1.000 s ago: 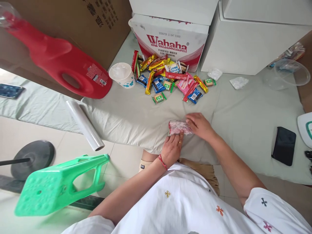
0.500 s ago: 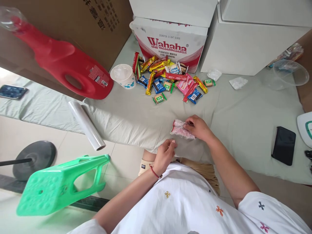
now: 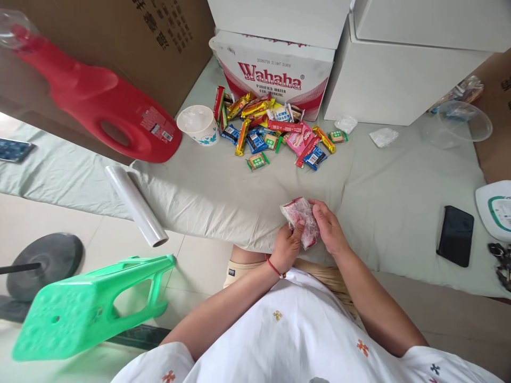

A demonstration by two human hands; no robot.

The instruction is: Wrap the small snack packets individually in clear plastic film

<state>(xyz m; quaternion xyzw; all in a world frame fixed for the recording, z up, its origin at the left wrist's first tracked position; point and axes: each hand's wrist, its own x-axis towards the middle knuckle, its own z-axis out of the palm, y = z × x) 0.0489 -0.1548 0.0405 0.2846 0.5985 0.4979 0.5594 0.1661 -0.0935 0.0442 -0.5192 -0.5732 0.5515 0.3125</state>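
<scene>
Gripping wrapped packet, plastic inside cup

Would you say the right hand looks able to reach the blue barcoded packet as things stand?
Probably yes: only cloth appears between the right hand and the blue barcoded packet, though it is at the wrapped bundle's edge.

The left hand hides part of the wrapped packet, and the left edge crops 1 phone.

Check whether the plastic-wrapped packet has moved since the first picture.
Yes. Against the Wahaha box, the packet has shifted farther away and slightly right, and now lies at a slant.
</scene>
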